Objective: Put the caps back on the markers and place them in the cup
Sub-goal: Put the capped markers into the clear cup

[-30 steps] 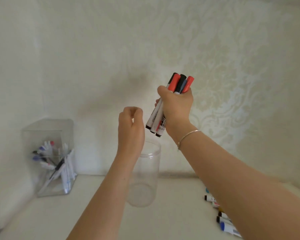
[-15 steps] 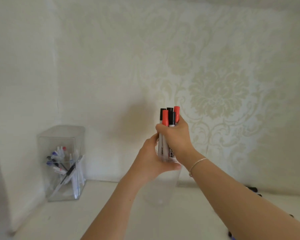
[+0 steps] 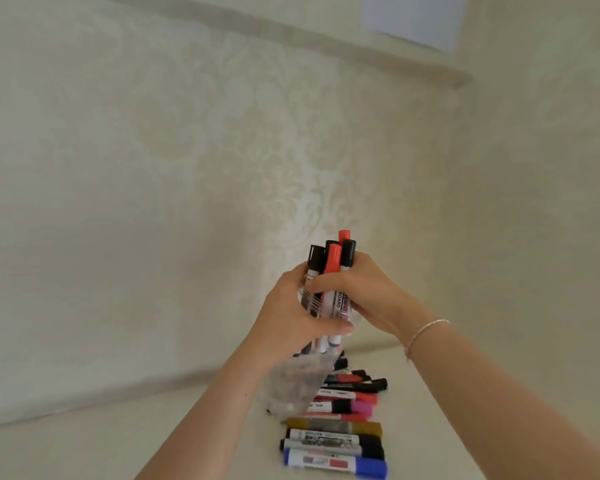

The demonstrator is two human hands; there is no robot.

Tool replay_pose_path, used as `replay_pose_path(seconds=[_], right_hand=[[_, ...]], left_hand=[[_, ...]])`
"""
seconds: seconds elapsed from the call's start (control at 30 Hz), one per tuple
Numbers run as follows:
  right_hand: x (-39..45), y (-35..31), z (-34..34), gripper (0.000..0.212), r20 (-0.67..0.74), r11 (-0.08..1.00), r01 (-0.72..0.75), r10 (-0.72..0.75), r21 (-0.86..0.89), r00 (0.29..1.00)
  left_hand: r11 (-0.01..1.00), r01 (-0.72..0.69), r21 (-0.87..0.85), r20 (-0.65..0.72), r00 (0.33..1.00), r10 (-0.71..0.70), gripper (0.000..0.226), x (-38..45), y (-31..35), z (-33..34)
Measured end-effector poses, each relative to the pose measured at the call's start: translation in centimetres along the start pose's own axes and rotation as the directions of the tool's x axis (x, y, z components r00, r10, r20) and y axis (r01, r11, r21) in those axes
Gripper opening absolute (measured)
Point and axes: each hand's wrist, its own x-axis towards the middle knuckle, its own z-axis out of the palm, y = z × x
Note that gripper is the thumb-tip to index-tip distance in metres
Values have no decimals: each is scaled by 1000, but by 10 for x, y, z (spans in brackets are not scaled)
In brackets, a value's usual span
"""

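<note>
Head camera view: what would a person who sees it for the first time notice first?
First, the bundle of markers with red and black caps at the centre, gripped by the right hand and standing in the clear cup, which the left hand holds. Next, the row of loose markers lying on the white surface below, towards the right.

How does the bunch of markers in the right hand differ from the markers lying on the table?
The held bunch stands upright, caps up, lower ends inside the clear cup; the table markers lie flat in a row. The bunch shows only red and black caps; the table markers add blue, pink and gold. The right hand grips the bunch; nothing touches the row. Both groups look capped.
</note>
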Motion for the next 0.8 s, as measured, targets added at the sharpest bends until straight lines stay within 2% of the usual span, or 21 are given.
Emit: replay_pose_path(seconds=[0.17,0.23,0.37,0.47,0.6,0.8], right_hand=[[-11,11,-57,24,-90,996,-33,26,-80,996],[-15,18,-71,19,-137,990,-7,-12,-140,991],[-18,38,-84,29,-238,978,51,-99,-202,966],[-15,57,-83,31,-304,979,118,-165,-168,938],[-6,76,-83,51,-402,969,218,-245,-114,882],[4,92,-80,59,-373,980,192,-200,-59,906]], left_hand=[[997,-76,-28,41,996,77,68,19,13,55],[994,-104,-25,40,994,105,70,27,15,69],[985,-165,-45,18,986,166,63,41,10,89],[980,-188,-61,3,982,189,67,47,2,100],[982,-190,-21,2,982,190,81,52,-12,105],[977,-210,37,4,978,210,82,54,-23,104]])
